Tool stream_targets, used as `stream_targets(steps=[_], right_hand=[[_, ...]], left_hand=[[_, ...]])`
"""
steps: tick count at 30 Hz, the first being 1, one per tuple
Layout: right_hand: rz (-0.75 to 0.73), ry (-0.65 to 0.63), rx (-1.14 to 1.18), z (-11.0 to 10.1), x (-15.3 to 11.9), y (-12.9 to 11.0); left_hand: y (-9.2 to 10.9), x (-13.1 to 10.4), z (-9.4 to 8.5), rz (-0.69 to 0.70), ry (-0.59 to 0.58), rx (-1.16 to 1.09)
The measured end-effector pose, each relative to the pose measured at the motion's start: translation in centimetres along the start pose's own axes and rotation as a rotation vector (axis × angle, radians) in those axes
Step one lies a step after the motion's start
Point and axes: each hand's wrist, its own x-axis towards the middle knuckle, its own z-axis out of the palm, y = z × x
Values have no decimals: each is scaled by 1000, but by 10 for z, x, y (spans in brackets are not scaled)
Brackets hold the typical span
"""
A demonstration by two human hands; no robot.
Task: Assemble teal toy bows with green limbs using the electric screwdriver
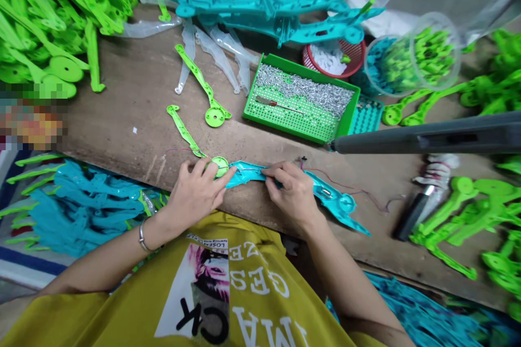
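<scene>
A long blue plastic shell part (pixel 336 203) lies along the table's near edge, its hollow ribbed side up. My left hand (pixel 199 187) grips its left end, thumb and fingers closed where it meets a green arm part with a round disc (pixel 221 166). Over the middle of the shell, my right hand (pixel 291 190) is closed, its fingertips pinching at a thin wire laid along the channel. More thin red and dark wire (pixel 368 194) trails over the table to the right. What lies under the right fingers is partly hidden.
A green basket (pixel 293 133) holds many screws and a small brush-like tool. A grey powered screwdriver (pixel 427 135) hangs in from the right. Green parts (pixel 44 16) are heaped at left, blue shells (pixel 264 5) at the back. Clear tubs (pixel 437 51) and a black-handled tool (pixel 413 214) sit at right.
</scene>
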Motion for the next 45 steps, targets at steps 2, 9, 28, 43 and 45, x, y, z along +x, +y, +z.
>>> stream_targets(steps=[2, 9, 28, 43, 45], right_hand=[[5, -39, -24, 0, 1, -1], [12, -137, -207, -2, -3, -8], [-480, -608, 288, 61, 173, -90], [-396, -593, 375, 70, 197, -59], [-399, -603, 396, 71, 198, -59]], left_hand=[[0, 0, 0, 1, 0, 0], [1, 1, -1, -4, -8, -24], [8, -16, 44, -79, 370, -278], [-48, -15, 31, -210, 455, -345], [-54, -14, 35, -171, 435, -340]])
